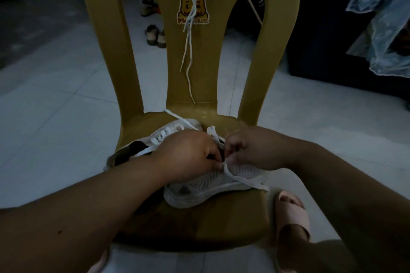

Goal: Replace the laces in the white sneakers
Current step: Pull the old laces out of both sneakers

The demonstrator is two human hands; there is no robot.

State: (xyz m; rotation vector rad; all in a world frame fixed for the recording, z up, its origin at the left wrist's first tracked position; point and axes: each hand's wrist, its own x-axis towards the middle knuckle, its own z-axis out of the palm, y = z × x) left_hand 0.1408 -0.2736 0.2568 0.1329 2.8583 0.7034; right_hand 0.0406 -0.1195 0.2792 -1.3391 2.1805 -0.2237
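On the yellow plastic chair (275, 55) seat, two white sneakers (199, 186), my left hand (188, 157) and right hand (255, 148) both pinching a white lace (241, 180) over the nearer one, spare laces (188, 35) hanging across a duck sticker (192, 8), its lettering unreadable.

Two white sneakers (213, 182) are seen on one yellow chair (275, 35) at the frame's centre. Two hands, the left hand (188, 157) and the right hand (255, 148), are counted, and one pink slipper (292, 213) at lower right.
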